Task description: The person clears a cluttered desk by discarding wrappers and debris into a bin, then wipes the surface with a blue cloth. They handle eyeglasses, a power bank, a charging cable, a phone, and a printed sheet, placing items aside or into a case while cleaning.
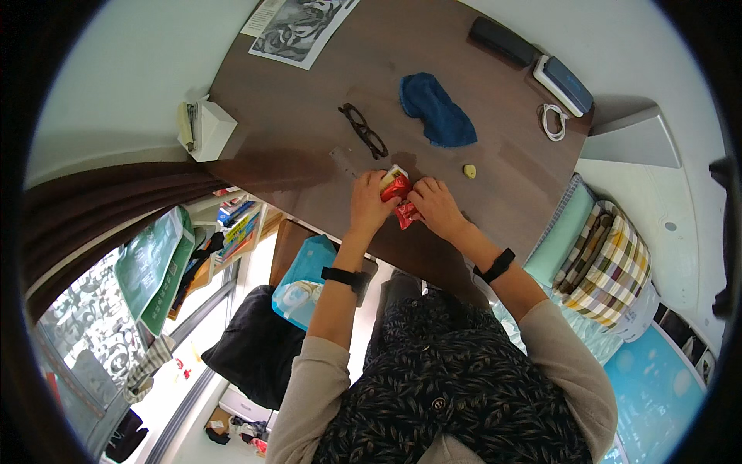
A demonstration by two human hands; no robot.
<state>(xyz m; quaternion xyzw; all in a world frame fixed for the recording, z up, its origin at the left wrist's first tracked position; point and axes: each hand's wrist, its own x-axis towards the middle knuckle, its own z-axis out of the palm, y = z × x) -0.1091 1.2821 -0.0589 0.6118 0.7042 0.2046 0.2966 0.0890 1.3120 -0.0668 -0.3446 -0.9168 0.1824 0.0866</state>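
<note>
Near the front edge of the brown table, my left hand (pixel 373 203) is closed round a small red and white packet (pixel 396 184). My right hand (pixel 435 206) pinches the packet's crinkled red lower end beside it. Whether the two red parts are one piece I cannot tell. Beyond my hands lie dark-framed eyeglasses (pixel 362 131) and a crumpled blue cloth (pixel 437 110). A small yellowish lump (pixel 470 171) sits to the right of my right hand. Left of my left hand is a thin clear strip (pixel 343 162).
On the brown table (pixel 301 116) are a printed sheet (pixel 303 29), a black case (pixel 501 40), a white and dark device (pixel 563 83) and a white coiled cable (pixel 554 122). A white box (pixel 210 130) stands at the left edge. A blue bag (pixel 303 280) is below left, checked fabric (pixel 610 263) at right.
</note>
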